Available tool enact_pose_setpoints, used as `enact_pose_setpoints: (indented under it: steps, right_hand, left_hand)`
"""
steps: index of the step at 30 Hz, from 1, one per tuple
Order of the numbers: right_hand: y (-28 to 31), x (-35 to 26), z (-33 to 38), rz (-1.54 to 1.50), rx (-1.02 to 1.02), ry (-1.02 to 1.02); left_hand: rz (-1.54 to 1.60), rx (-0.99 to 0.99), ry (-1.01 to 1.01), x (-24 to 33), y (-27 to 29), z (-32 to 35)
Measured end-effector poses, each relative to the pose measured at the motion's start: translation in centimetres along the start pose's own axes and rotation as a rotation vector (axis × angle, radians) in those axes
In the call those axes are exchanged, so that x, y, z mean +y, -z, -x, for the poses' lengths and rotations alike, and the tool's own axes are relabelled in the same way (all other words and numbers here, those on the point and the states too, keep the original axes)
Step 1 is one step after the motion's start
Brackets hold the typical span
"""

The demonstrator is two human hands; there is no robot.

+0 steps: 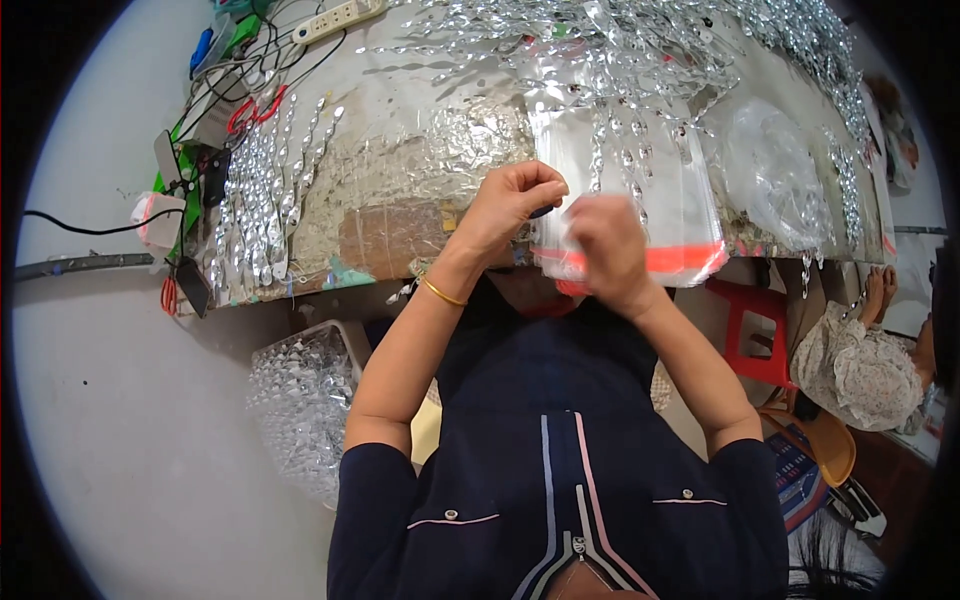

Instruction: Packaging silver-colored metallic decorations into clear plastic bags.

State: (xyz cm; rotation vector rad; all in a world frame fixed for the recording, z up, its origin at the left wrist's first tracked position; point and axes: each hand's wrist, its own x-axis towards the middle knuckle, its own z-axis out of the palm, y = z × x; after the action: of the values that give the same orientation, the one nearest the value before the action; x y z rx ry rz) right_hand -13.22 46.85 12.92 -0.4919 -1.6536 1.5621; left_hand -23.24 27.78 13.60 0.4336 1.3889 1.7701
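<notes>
My left hand (512, 208) is raised over the table's near edge, thumb and forefinger pinched together. A small dark bit shows under its fingertips, too small to name. Close beside it, my right hand (608, 250) is curled and smeared by motion, so what its fingers hold cannot be seen. Beneath and beyond the right hand lies a stack of clear plastic bags (685, 215) with an orange-red band along the near end. Several shiny silver twisted strands (598, 150) trail across the bags from a large heap (610, 35) at the back.
More silver strands (262, 200) lie in rows at the left, near red-handled scissors (258, 108) and a power strip (338, 22). A crumpled clear bag (775, 170) lies right. Below are a bin of silver pieces (305, 410) and a red stool (750, 330). Another person (860, 365) sits far right.
</notes>
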Motion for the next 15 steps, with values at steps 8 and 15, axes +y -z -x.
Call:
enact_pose_setpoints:
  steps: [8, 15]
  right_hand:
    - [-0.5, -2.0, 2.7, 0.082, -0.360, 0.067]
    - [0.2, -3.5, 4.5, -0.141, -0.496, -0.164]
  left_hand:
    - [-0.204, -0.077, 0.006, -0.1, -1.3, 0.9]
    - [-0.883, -0.395, -0.287, 9.3, -3.4, 4.9]
